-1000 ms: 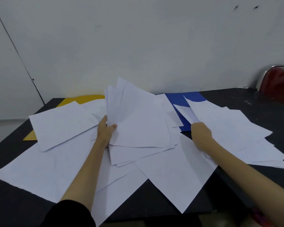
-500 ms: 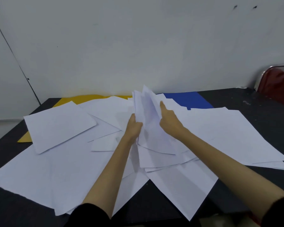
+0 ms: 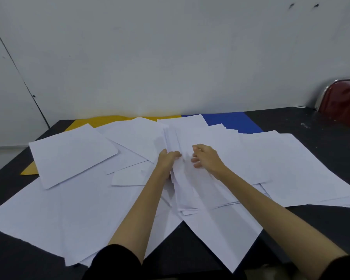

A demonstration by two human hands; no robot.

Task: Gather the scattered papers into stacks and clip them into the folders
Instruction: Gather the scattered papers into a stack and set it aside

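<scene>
White sheets lie scattered over the black table. My left hand grips a gathered stack of papers, held on edge and leaning right, near the middle of the table. Just right of the stack, my right hand has its fingers spread and curled against the stack's face. A loose sheet lies at the left, and a spread of sheets at the right. A yellow folder and a blue folder lie at the back, mostly covered by paper.
A white wall rises right behind the table. A red chair with a metal frame stands at the far right. Bare black tabletop shows at the back right and along the front edge.
The stack in my left hand has dropped lower and tilted right. My right hand has come off its upper edge and now rests lower against it with the fingers apart.
</scene>
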